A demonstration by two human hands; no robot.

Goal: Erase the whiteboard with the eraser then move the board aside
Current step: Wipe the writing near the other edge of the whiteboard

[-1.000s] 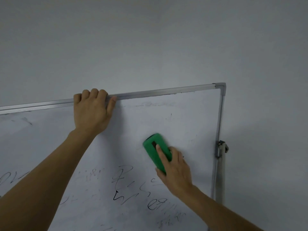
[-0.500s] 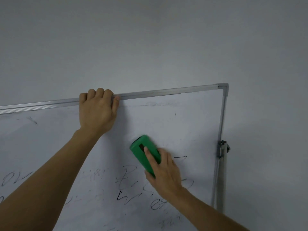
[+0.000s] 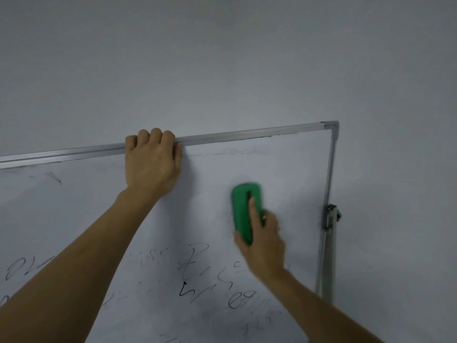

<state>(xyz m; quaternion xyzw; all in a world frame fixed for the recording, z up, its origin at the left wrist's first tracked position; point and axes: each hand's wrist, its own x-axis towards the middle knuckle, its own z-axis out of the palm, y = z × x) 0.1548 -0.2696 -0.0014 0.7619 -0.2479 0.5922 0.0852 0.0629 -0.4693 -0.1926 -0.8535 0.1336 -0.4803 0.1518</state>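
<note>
The whiteboard (image 3: 291, 169) with a silver metal frame fills the lower half of the view, its top right corner in sight. Faint and dark marker scribbles (image 3: 197, 280) cover its lower part; the upper right area looks wiped. My left hand (image 3: 150, 164) grips the top frame rail, fingers curled over the edge. My right hand (image 3: 264, 243) holds the green eraser (image 3: 243, 209) flat against the board, index finger laid along its back. The eraser stands nearly upright and is slightly blurred.
A plain grey wall (image 3: 222, 58) stands behind and to the right of the board. A metal stand post with a clamp bracket (image 3: 331, 216) runs down the board's right side.
My right hand slid the eraser left, then back right and a little up, turning it more upright. A dark stroke near the right edge is gone. My left hand keeps its grip.
</note>
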